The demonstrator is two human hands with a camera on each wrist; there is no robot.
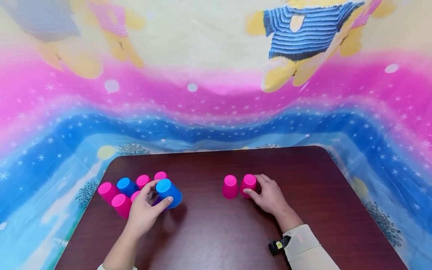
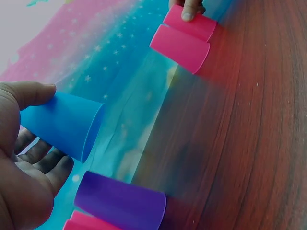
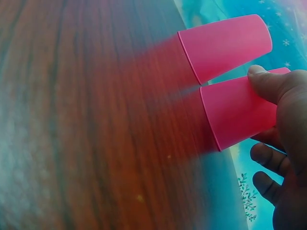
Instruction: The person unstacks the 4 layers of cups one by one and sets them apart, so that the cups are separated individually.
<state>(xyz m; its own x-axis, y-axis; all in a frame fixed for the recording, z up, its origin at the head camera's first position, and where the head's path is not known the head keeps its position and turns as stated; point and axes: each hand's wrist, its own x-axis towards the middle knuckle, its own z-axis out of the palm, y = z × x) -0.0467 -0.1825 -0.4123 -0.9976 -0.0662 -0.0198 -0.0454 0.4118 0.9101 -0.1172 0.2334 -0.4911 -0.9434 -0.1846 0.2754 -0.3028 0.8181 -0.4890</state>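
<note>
My left hand (image 1: 143,215) grips a blue cup (image 1: 171,195) between thumb and fingers. The cup is upside down, tilted a little and raised off the table, as the left wrist view shows. Below it stands a purple cup (image 2: 120,199), mostly hidden by the hand in the head view. On the right, my right hand (image 1: 271,197) holds an upside-down pink cup (image 1: 248,184) by its side, thumb in front. This cup's rim is at the tabletop. Just left of it stands another inverted pink cup (image 1: 230,188), its rim very close to the held one in the right wrist view.
Around the left hand, several inverted cups stand grouped on the brown table (image 1: 206,228), among them a front pink cup (image 1: 121,205) and a second blue cup (image 1: 126,186). A patterned cloth (image 1: 209,131) hangs behind the table. A black strap (image 1: 279,245) is on the right sleeve.
</note>
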